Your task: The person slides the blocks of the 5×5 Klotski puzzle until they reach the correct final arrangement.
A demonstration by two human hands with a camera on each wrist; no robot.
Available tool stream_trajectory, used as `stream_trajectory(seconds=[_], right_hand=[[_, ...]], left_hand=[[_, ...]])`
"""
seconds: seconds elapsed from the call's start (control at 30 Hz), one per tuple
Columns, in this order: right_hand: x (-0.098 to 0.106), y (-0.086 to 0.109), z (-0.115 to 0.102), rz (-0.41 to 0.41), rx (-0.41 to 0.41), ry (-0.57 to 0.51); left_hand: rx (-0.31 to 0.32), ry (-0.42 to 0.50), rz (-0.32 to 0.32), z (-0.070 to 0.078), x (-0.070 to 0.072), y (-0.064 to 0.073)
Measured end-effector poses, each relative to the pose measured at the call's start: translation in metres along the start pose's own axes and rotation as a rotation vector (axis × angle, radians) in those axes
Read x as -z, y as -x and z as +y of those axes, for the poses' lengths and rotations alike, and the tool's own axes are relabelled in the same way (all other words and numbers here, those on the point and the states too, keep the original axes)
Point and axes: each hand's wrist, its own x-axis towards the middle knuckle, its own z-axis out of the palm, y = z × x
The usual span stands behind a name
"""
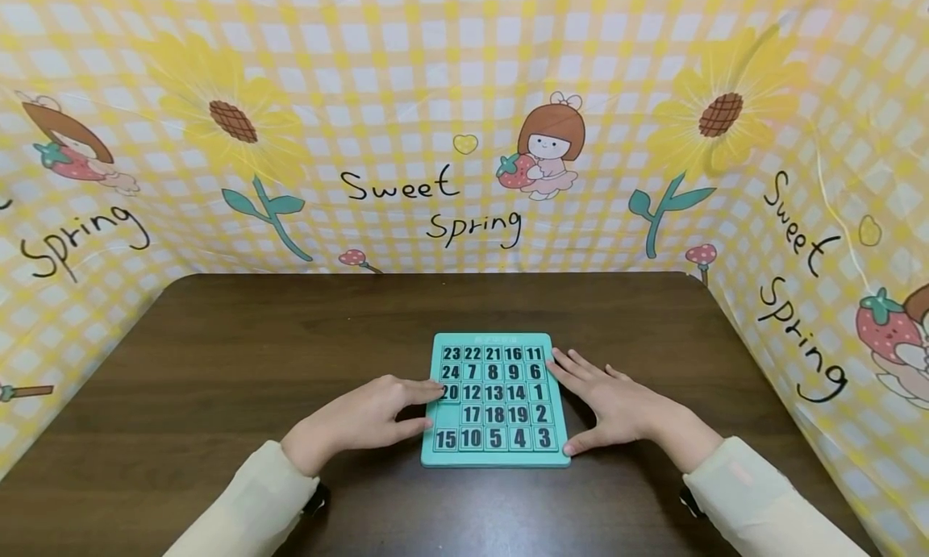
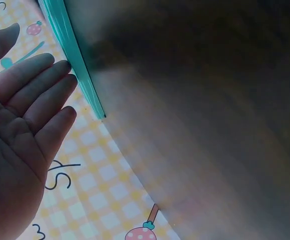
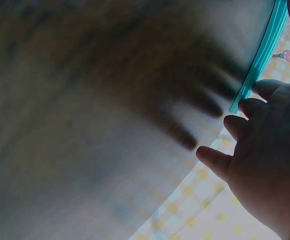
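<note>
A turquoise number sliding puzzle (image 1: 501, 463) lies flat on the table, its tiles in five rows. The bare slot (image 1: 447, 414) is at the left end of the fourth row, just below the 20 tile (image 1: 453, 394). My left hand (image 1: 366, 418) reaches in from the left, a fingertip on the 20 tile and the thumb at the puzzle's left edge. Along the right edge rest the straight fingers of my right hand (image 1: 617, 404), with its thumb at the lower right corner. Both wrist views show the puzzle's side edge (image 2: 70, 47) close to the fingertips.
The dark brown wooden table (image 1: 290, 323) extends around the puzzle on all sides. A yellow checked cloth (image 1: 406, 81) with sunflowers and printed words hangs behind it and along both sides. Pale sleeves (image 1: 247, 500) cover both forearms, with a dark band at each wrist.
</note>
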Motion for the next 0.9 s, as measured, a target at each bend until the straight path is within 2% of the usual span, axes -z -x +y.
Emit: stream_trajectory(seconds=[0.53,0.73,0.9], right_hand=[[0.002,0.001,-0.002,-0.006,0.000,-0.005],[0.001,0.000,-0.002,-0.007,-0.003,-0.004],[0.001,0.000,-0.001,-0.005,-0.002,-0.003]], left_hand=[[-0.020,0.022,-0.005,0.010,-0.005,0.015],[-0.040,0.026,-0.011,0.012,-0.004,0.017],[-0.049,0.026,0.007,0.007,-0.004,0.014]])
